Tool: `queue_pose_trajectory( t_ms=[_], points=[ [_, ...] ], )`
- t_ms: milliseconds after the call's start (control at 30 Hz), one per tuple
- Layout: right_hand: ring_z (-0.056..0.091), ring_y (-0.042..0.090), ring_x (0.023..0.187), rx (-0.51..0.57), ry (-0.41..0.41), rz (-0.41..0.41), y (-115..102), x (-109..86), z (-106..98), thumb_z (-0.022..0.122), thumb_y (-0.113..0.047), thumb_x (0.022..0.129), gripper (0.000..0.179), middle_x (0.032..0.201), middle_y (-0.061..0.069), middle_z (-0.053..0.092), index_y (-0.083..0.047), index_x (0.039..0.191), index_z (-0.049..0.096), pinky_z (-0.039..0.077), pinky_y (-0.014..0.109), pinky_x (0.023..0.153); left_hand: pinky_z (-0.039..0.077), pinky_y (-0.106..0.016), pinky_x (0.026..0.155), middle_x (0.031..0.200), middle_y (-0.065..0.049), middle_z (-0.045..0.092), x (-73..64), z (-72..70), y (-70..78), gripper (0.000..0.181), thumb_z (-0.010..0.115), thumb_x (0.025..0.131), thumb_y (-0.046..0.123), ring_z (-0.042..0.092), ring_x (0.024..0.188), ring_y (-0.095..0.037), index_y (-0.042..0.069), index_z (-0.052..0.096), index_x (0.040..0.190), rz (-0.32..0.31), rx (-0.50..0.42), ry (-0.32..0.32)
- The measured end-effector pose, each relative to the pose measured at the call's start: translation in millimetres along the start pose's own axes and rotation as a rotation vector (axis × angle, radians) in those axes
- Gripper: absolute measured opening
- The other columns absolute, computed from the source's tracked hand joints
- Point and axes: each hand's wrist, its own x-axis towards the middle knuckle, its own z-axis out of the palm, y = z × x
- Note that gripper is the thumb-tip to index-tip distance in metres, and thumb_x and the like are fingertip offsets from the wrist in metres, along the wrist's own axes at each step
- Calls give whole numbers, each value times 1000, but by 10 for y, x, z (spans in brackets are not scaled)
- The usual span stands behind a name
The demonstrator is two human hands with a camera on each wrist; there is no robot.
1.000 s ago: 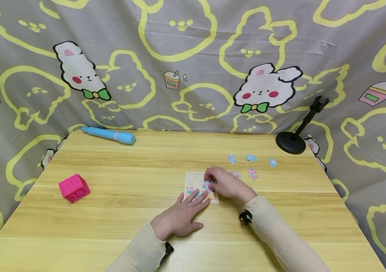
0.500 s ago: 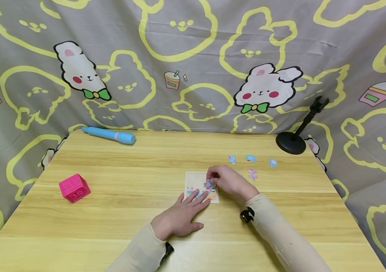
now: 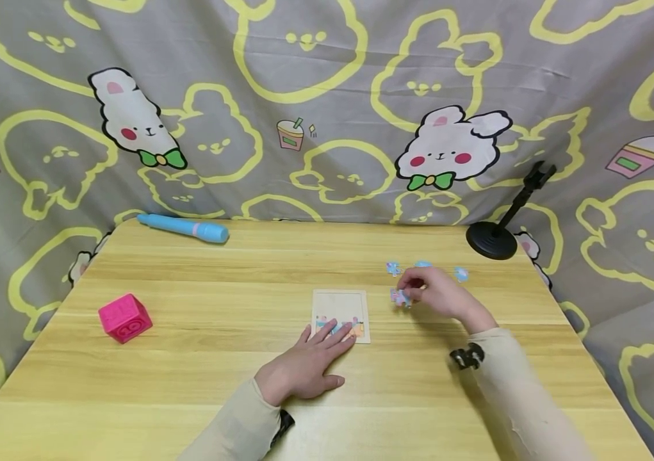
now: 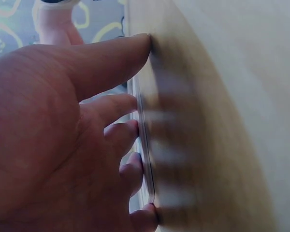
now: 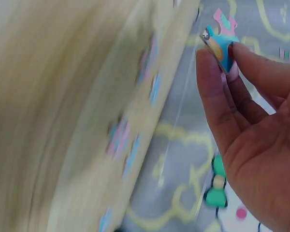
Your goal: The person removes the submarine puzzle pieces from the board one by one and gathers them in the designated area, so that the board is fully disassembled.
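My right hand [image 3: 439, 291] pinches a blue and pink jigsaw piece [image 5: 225, 50] between thumb and fingers, raised over the table right of the puzzle tray [image 3: 339, 292]. In the head view it overlaps a pink piece [image 5: 147, 60] lying on the wood. The left hand [image 3: 306, 368] lies spread, its fingers across the lower part of the tray. Joined pieces with orange and blue print [image 3: 357, 328] fill the tray's bottom, partly hidden by those fingers. In the left wrist view, the fingertips [image 4: 130, 176] press along the tray's edge.
Loose blue pieces lie at the back right, among them one piece [image 3: 392, 268] and another [image 3: 461, 274]. A pink cube [image 3: 125, 318] sits at left. A blue toy microphone [image 3: 182, 227] and a black stand [image 3: 492, 241] stand near the curtain [image 3: 338, 115].
My right hand has lifted its piece from the tray's right side and carried it right, toward the loose pieces. The left hand has stayed in place on the tray.
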Motion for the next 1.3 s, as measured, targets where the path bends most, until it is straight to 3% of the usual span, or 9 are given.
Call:
queue_pose_trajectory(
  t_ms=[267,567,1300],
  points=[
    [57,20,76,-58,71,93,369,-286,-357,60,5,92,12,84,4,63,-2,95,69,50,31,64,11,-56,115,163,3,12,-5,1,0,69,61,97,34,5,149,-22,17,29,156,-16,-2,-9],
    [54,18,73,-104,63,158,730,-418,-521,60,7,91,11,83,5,62,0,93,69,48,29,62,13,-57,114,163,0,14,-18,-13,5,69,62,97,32,8,148,-24,15,31,156,-9,4,3],
    [56,19,75,-144,78,241,907,-406,-508,61,0,93,8,84,5,63,2,96,67,47,36,69,13,-56,114,163,1,14,-5,-31,37,69,63,96,32,8,148,-23,15,32,155,-13,16,-6]
  ],
)
